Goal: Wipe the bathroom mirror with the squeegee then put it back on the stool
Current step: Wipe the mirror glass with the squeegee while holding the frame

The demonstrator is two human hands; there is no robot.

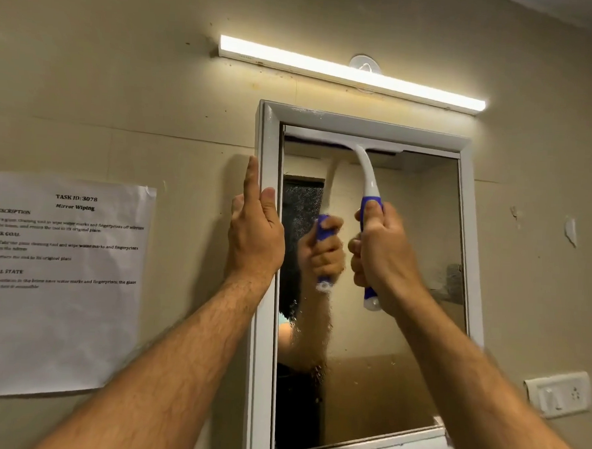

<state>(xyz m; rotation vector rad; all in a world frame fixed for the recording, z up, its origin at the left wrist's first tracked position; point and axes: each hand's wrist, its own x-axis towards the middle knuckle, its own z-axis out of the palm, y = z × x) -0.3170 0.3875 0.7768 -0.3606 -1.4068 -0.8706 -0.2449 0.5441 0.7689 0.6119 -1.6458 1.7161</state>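
Observation:
A white-framed mirror [399, 264] hangs on the beige wall, its glass speckled with water marks. The squeegee [367, 169] has a white curved neck and a blue-and-white handle. Its blade lies flat against the glass along the mirror's top edge. My right hand [382, 259] is closed around the handle, in front of the middle of the glass. My left hand [254, 232] rests flat on the left side of the mirror's frame, fingers pointing up, thumb on the frame's front. The stool is out of view.
A lit tube light [350, 72] runs above the mirror. A printed task sheet [62, 280] is stuck to the wall at the left. A white switch and socket plate [558, 392] sits at the lower right of the mirror.

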